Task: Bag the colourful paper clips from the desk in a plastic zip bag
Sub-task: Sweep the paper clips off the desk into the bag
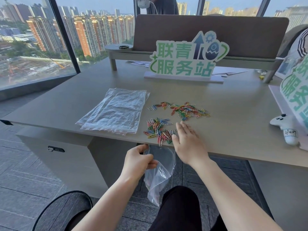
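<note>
Clips lie on the desk [233,130] in two loose heaps: near heap [158,130] right at the front edge, far heap [183,110] further back, a gap between them. Left hand [138,161] holds a zip bag [158,177] just under the desk edge, fingers curled and pinching the bag's mouth so it hangs open below the near heap; looks like a catch position. A few coloured bits seem to sit low in the bag, too blurred to be sure. Right hand [188,144] lies flat on the desk just right of the near heap, fingers straight and slightly spread, thumb touching the heap's edge, holding nothing. Likely set up as a scraper to sweep clips off the edge into the bag. Risk: bag mouth is narrow against the heap's width, so clips could miss and drop to the floor.

Spare bags [115,110] stacked flat to the left of the clips, apart from them. A sign [185,62] stands at the back, a white controller [285,128] at the right edge. Most clips not yet bagged
</note>
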Action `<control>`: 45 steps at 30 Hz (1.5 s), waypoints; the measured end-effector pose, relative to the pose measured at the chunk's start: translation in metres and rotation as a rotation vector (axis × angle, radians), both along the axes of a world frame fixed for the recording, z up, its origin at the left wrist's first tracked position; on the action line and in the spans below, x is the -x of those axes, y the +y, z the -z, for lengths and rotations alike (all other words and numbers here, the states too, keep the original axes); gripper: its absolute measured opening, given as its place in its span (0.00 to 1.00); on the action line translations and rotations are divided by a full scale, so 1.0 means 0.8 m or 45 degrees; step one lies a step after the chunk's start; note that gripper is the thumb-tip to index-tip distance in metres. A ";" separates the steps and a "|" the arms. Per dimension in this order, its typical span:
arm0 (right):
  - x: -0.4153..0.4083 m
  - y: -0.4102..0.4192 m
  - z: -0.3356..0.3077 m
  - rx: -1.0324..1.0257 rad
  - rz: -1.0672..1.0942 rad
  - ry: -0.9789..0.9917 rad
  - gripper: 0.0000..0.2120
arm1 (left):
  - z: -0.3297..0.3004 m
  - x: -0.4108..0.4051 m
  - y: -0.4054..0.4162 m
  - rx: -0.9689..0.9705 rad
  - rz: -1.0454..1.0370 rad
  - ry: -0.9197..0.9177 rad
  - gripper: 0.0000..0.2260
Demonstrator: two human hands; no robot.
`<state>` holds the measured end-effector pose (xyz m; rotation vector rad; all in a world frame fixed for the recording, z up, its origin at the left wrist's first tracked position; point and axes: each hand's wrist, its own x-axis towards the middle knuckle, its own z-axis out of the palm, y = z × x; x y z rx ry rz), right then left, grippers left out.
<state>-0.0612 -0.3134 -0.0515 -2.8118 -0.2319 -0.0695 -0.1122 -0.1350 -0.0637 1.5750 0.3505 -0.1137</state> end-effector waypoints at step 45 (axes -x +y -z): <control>-0.011 0.064 -0.004 0.012 -0.337 0.019 0.26 | -0.010 0.003 0.021 0.020 -0.071 -0.034 0.24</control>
